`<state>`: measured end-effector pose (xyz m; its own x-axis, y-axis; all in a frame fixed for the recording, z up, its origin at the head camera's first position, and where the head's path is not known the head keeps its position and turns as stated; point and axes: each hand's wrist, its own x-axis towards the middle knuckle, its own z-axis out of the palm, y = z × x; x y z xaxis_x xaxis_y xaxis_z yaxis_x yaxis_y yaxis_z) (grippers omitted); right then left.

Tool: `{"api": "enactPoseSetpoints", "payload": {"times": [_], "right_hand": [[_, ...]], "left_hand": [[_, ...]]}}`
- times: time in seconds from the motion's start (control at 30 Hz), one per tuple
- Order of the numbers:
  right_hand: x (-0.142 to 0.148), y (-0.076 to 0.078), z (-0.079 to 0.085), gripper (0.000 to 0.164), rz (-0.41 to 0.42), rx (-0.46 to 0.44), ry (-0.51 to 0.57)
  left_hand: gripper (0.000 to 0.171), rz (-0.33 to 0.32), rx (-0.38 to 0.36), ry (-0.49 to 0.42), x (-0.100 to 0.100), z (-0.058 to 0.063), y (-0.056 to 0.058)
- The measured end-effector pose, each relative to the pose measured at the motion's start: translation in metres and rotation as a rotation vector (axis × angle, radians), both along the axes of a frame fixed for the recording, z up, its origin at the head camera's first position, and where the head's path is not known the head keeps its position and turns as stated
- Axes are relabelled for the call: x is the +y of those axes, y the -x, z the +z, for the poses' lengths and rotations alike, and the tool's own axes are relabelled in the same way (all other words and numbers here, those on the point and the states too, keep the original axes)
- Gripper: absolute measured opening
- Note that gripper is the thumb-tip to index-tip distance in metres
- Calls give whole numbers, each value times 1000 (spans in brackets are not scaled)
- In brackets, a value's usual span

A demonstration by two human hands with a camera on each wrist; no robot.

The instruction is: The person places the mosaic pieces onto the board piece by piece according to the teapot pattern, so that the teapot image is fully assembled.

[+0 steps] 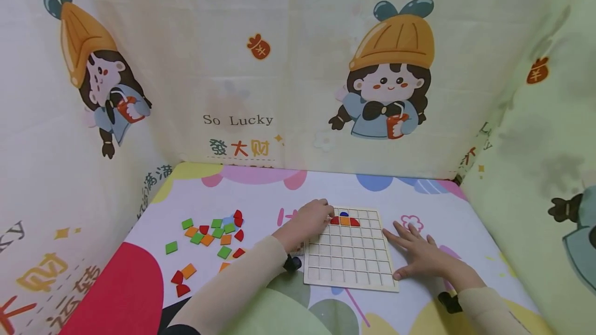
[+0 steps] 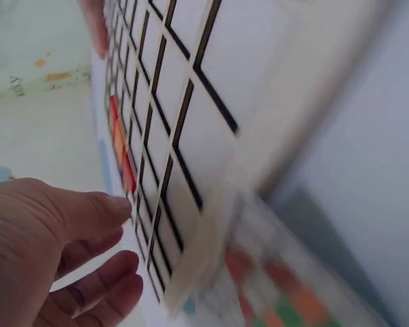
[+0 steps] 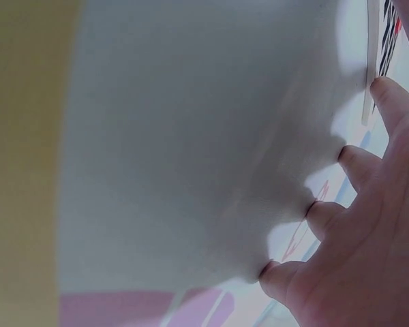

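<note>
The pale wooden grid board (image 1: pixel 350 252) lies near the front edge of the worktop (image 1: pixel 261 200). The left hand (image 1: pixel 311 219), fingers curled, covers the board's far left corner; whether it pinches a tile cannot be told. The right hand (image 1: pixel 419 252) lies flat, fingers spread, against the board's right edge. Both wrist views are blurred.

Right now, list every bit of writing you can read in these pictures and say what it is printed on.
"So Lucky": back cloth wall, left of the cartoon girl.
"發大财": same wall, in coloured characters under "So Lucky".
"满满": left cloth wall, near the corner, partly folded.
"财" and "运转": lower left wall, cut off by the edge.
Grid board and coloured tiles: no writing.
Both wrist views: nothing readable.
</note>
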<state>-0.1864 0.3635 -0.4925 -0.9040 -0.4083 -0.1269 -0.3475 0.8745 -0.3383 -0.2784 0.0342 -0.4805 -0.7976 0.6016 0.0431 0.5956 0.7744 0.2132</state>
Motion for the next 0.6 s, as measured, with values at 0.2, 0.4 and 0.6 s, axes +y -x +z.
{"api": "enactPoseSetpoints", "payload": {"times": [0.2, 0.4, 0.6], "right_hand": [[2, 0, 0, 110, 2, 9, 3], [1, 0, 0, 109, 2, 3, 25], [1, 0, 0, 109, -2, 4, 9]], "left_hand": [[21, 52, -14, -35, -36, 10, -8], [17, 155, -45, -70, -82, 10, -17], [15, 291, -44, -98, -131, 5, -28]]}}
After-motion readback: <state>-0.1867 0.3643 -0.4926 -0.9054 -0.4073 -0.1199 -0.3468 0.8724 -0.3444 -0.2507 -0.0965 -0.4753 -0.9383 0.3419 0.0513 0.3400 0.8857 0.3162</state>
